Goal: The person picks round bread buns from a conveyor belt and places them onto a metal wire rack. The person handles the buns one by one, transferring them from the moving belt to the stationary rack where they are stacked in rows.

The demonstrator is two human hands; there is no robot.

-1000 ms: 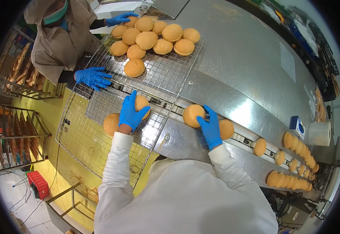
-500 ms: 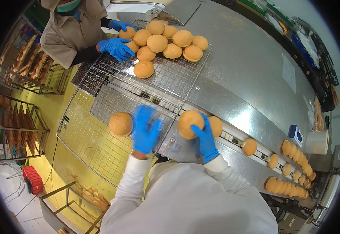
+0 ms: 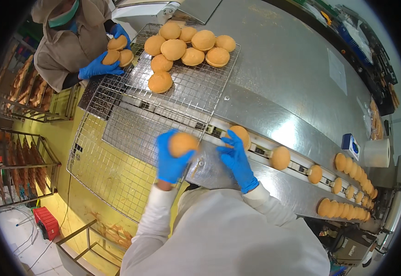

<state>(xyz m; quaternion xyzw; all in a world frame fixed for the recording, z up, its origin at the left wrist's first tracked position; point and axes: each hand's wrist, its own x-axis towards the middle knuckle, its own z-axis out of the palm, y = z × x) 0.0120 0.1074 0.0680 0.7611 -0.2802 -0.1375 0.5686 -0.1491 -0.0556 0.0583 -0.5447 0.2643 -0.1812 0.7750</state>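
My left hand (image 3: 172, 158), in a blue glove, is closed around a round golden bun (image 3: 183, 144), slightly blurred, above the wire rack. To its right, my blue-gloved right hand (image 3: 236, 161) has its fingers apart, with the fingertips over the near side of another bun (image 3: 242, 137) on the narrow conveyor (image 3: 261, 152). Whether they touch that bun I cannot tell. More buns, such as a bun (image 3: 280, 158), sit spaced along the conveyor to the right. The wire rack (image 3: 104, 156) spreads below and left of my left hand.
Across from me, a masked co-worker holds several buns in blue gloves (image 3: 100, 67). A further wire rack (image 3: 196, 87) carries several buns. Rows of buns (image 3: 343, 209) flank the conveyor's right end. Wheeled racks (image 3: 21, 161) and a red crate (image 3: 46, 223) stand at left.
A bun is now in my left hand; my right hand has let go of its bun. The bun left of my left hand is gone from there. The co-worker has lifted buns leftward off the rack.
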